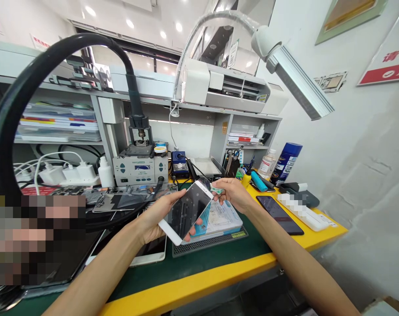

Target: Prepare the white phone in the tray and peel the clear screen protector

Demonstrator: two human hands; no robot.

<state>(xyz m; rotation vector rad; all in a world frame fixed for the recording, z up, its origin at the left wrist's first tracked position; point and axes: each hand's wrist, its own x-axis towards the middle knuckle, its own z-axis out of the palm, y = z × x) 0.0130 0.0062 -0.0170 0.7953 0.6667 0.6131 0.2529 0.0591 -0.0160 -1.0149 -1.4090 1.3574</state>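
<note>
The left hand (158, 215) grips 1 white-framed phone (188, 213) by its long edges, above the left part of the box (228, 215). Its dark screen faces up toward the person; the long axis slants from near left to far right. The right hand (234, 193) pinches 1 small green-and-white piece (217, 190) beside the far end, above the box's far edge. Right of the box lies 1 dark phone (280, 215); behind it, leftward, stands 1 grey control unit (140, 170).
</note>
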